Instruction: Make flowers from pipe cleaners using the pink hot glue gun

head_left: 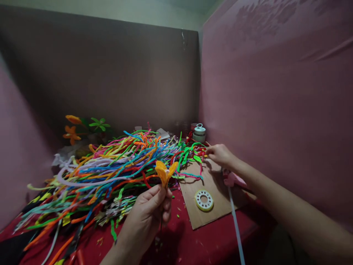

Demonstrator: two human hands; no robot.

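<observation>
My left hand [150, 209] is closed round the stem of an orange flower [165, 172], which stands upright with its petals spread and a pale centre. Farther back on the right, my right hand [220, 155] has its fingers pinched together at the small red and green pieces beside the cardboard; what they hold is too small to make out. Just below that forearm lies a pink glue gun [233, 179] with a long pale glue stick. A roll of tape [204, 200] rests flat on the brown cardboard [194, 215].
A big heap of coloured pipe cleaners [110, 165] covers the left and middle of the red cloth [176, 243]. Finished-looking flowers [72, 134] stand at the back left. A mint container [199, 133] is by the pink wall.
</observation>
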